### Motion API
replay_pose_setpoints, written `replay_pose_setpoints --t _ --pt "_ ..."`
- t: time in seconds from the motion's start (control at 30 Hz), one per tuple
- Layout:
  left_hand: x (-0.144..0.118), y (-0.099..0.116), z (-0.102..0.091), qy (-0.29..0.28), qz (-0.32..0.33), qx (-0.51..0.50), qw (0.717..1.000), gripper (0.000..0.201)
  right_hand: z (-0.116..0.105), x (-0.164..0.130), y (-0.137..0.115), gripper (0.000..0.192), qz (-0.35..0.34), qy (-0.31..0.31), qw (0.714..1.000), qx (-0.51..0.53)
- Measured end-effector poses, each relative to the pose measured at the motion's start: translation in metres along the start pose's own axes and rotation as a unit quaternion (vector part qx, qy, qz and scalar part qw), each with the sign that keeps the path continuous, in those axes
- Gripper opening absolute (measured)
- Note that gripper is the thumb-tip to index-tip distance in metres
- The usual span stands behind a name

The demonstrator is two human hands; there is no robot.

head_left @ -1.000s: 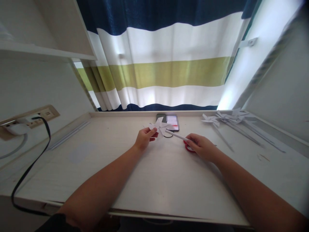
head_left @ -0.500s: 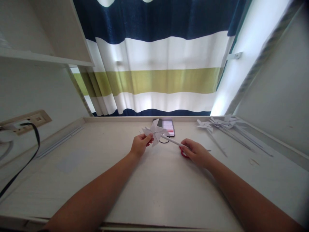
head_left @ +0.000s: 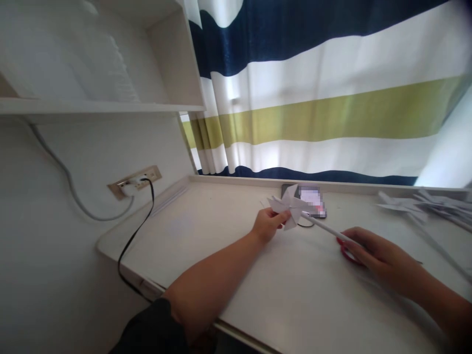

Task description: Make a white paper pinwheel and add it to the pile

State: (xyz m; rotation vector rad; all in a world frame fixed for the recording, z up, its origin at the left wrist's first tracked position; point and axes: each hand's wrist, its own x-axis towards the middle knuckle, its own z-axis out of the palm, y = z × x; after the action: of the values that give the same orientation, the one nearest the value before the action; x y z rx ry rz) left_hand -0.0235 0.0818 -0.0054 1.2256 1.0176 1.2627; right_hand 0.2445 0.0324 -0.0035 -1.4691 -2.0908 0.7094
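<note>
Paper pinwheel is held above the counter, a little in front of the curtain side. The left hand pinches one of its white blades between thumb and the other fingers, closed tight on the paper. From the middle of the pinwheel a thin white stick runs down and to the right, tilted, toward the right hand. The right hand holds the lower end of this stick with the fingers curled around it; the hand rests low, near or on the counter surface. Under this hand a pair of red scissors lies on the counter, only the red handle showing, and I cannot tell if the hand touches it.

Just behind the pinwheel a phone lies flat on the counter, partly hidden by the blades. At the far right, well apart from the hands, several finished pinwheels with their sticks lie in a heap. On the left wall a socket strip carries a black cable that hangs over the counter edge. A striped curtain fills the back, and a white shelf stands above the left side.
</note>
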Motion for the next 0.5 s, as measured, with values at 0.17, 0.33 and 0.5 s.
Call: replay_pose_setpoints --t 0.17,0.33,0.5 --pt "0.0 -0.004 -0.001 -0.008 -0.011 -0.017 1.0 0.046 0.004 0.003 0.01 0.026 0.023 -0.01 0.999 0.034" --pt "0.004 -0.01 -0.002 -0.022 0.0 -0.004 1.0 0.045 0.003 0.003 0.012 0.028 0.032 -0.014 0.999 0.033" --pt "0.005 -0.012 -0.003 -0.01 0.026 0.019 0.999 0.043 0.007 0.004 0.011 0.024 -0.004 0.032 0.999 0.008"
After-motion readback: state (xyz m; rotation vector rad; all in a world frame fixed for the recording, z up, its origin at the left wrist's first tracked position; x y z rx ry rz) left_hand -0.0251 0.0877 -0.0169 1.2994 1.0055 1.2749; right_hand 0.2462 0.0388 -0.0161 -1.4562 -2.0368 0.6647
